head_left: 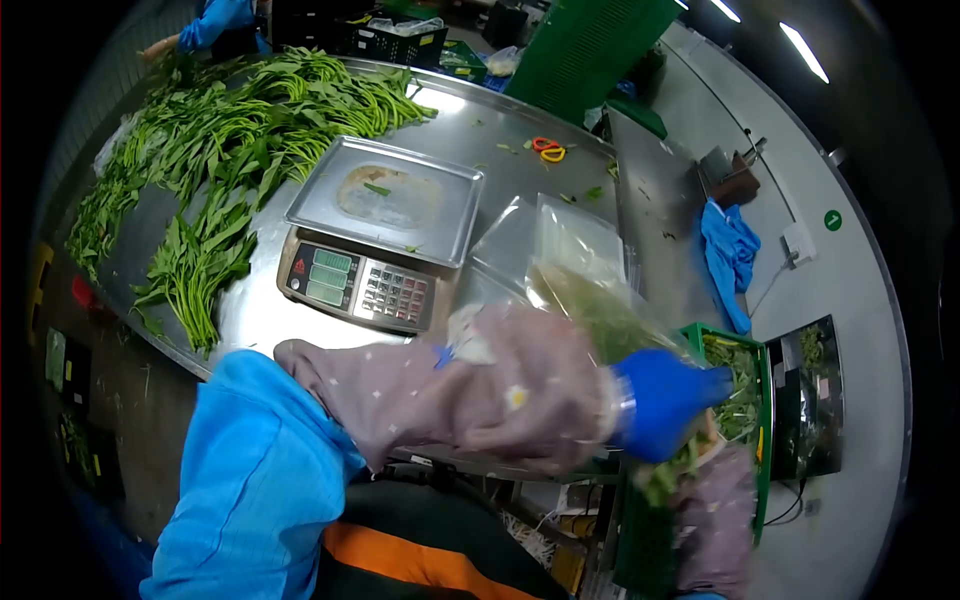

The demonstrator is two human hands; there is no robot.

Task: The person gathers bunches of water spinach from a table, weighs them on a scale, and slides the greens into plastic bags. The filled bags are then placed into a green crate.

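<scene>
My left hand (665,402), in a blue glove, is stretched across to the right beyond a patterned mauve sleeve. It is blurred, and its fingers cannot be made out. Beside and behind it lies a clear plastic bag (610,315) with greens inside. Just below the glove, my right hand (708,440) is mostly hidden, close to leafy stems (668,478) at the green crate (762,440); its grip is unclear. Flat clear bags (570,240) lie on the metal table (480,110), right of the scale (385,205) with its empty tray.
A large heap of leafy greens (270,110) covers the table's left part, with a smaller bunch (200,265) nearer me. Scissors (548,149) lie toward the back right. Blue cloth (730,250) hangs at the right wall. Another person's arm (205,28) is at the top left.
</scene>
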